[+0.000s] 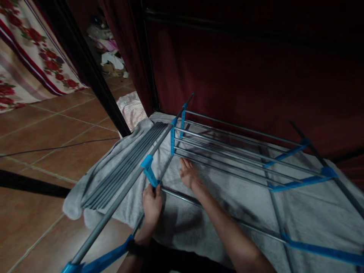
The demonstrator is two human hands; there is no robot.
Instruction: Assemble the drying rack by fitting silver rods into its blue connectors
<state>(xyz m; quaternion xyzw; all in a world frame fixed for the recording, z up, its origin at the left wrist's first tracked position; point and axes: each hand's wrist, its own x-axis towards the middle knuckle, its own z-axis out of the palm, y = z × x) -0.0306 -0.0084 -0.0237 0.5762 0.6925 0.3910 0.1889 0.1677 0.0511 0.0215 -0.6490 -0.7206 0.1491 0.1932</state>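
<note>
A partly assembled metal drying rack [222, 123] with blue plastic brackets lies across a grey blanket. My left hand [152, 203] is closed, thumb and fingers at the lower end of a blue bracket [149, 170] that hangs from a long grey side tube [110, 212]. A horizontal metal tube [182, 195] starts right by those fingertips. To the right, my right hand [188, 173] has its fingers stretched out over the blanket, just below the rack's lowest rod, and holds nothing visible. Left of the side tube lies a row of loose grey rods [127, 163].
The grey blanket [182, 231] covers a low surface in front of a dark red curtain [241, 83]. Black posts [88, 68] stand at the left. Beyond are a tiled floor [65, 121], a dark cable, a flowered cloth [36, 49] and a heap of clothes [109, 49].
</note>
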